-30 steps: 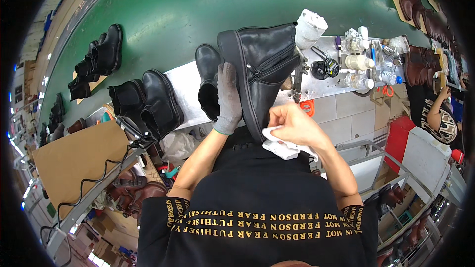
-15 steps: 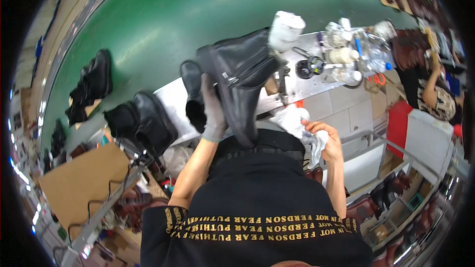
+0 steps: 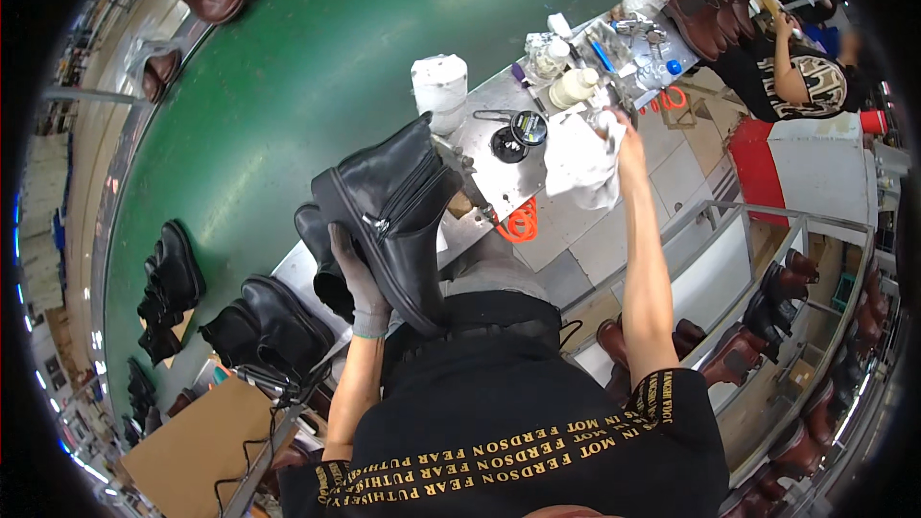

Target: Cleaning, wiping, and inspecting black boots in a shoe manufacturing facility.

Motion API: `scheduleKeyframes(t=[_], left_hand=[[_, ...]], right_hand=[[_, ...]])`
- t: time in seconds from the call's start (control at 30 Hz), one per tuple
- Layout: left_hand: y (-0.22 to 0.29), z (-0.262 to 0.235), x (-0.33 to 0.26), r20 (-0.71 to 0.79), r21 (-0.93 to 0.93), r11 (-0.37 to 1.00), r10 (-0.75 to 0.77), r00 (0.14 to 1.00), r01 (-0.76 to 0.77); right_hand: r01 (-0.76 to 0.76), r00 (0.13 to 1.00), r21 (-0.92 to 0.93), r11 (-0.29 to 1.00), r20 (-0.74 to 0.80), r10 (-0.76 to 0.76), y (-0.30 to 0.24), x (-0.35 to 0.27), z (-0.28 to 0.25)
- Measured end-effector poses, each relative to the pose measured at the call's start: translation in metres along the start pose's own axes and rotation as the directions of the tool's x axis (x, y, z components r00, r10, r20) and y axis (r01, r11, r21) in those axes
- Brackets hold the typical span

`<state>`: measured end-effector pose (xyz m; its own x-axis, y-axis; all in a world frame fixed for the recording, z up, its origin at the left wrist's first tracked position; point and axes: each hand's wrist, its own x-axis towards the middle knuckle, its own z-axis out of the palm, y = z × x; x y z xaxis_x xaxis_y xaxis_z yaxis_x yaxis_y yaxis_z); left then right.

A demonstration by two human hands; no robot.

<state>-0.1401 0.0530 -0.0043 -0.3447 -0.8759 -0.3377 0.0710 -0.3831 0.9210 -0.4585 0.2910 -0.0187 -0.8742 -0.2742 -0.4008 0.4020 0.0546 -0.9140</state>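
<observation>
A black leather ankle boot (image 3: 408, 230) with a side zip is tilted in front of me, its sole to the left. My left hand (image 3: 358, 273), in a grey glove, is closed around the boot's sole side. My bare right hand (image 3: 628, 149) is out to the right, closed on a white cloth (image 3: 581, 165) that hangs from the fingers by several bottles. A cream-white bottle (image 3: 574, 86) stands just beyond the cloth. Between boot and cloth, an opened round tin (image 3: 509, 144) of black paste sits on the metal bench (image 3: 489, 101). Another black boot (image 3: 312, 230) is partly hidden behind my left hand.
A white wrapped roll (image 3: 439, 91) stands beyond the boot. An orange coiled cord (image 3: 519, 221) hangs at the bench edge. Black boots (image 3: 278, 321) stand at left, and brown boots (image 3: 708, 14) at far right near another person (image 3: 801, 72). A metal rack (image 3: 767, 221) is at right.
My right hand has swung away from my body with the cloth, out over the bench by the bottles. The boot stays in my left hand; the whole view has turned to the right.
</observation>
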Motion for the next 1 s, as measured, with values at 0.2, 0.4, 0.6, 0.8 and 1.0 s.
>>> scheduleKeyframes(t=[0.2, 0.4, 0.6, 0.8, 1.0], left_hand=[[0.036, 0.017, -0.008, 0.063, -0.262, 0.954, -0.135, 0.989, 0.147], [0.013, 0.003, 0.004, 0.143, -0.028, 0.999, 0.044, 0.989, -0.04], [0.02, 0.011, -0.004, 0.1, 0.008, 0.997, 0.07, 0.992, -0.071], [0.002, -0.011, -0.002, -0.007, 0.256, 0.942, 0.224, 0.974, -0.215], [0.022, 0.013, -0.008, 0.054, -0.22, 0.975, -0.012, 0.998, 0.024]], right_hand=[[0.428, 0.892, -0.375, 0.823, 0.03, -0.45, 0.0, -0.081, 0.009], [0.644, 0.567, -0.685, 0.342, 0.126, -0.814, -0.001, -0.078, -0.01], [0.685, 0.31, -0.728, 0.006, 0.285, -0.907, -0.012, -0.079, -0.007], [0.5, 0.825, -0.61, 0.615, 0.119, -0.552, -0.011, -0.083, 0.011], [0.02, 0.998, -0.255, 0.967, 0.064, -0.004, 0.013, 0.02, -0.028]])
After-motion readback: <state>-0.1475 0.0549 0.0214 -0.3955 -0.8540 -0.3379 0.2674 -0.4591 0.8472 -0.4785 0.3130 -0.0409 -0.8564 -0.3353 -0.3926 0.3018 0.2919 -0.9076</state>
